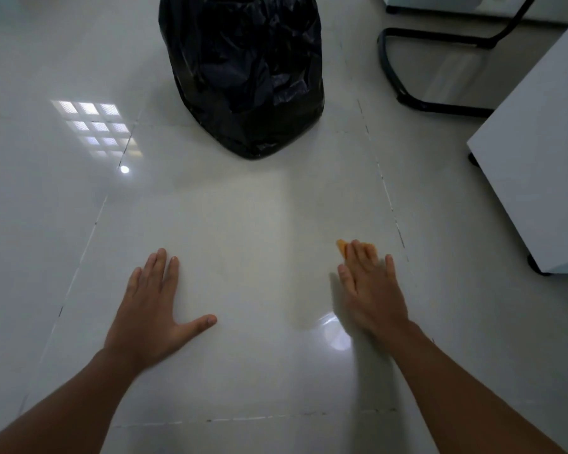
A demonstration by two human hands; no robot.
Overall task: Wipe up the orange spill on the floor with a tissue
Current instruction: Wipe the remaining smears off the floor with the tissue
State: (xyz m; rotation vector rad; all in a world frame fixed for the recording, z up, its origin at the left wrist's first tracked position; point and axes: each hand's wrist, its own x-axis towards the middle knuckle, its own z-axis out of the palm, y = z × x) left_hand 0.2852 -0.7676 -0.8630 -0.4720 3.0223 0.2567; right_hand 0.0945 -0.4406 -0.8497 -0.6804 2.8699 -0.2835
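R hand (371,290) flat on orange tissue (341,248); L hand (151,306) flat on floor (243,231); black bin bag (243,77) beyond

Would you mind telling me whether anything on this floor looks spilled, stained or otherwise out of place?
One thing: an orange-soaked tissue peeks out from under the straight fingers of the right hand, pressed on the pale floor. No orange puddle shows elsewhere. The left hand rests flat on bare tile.
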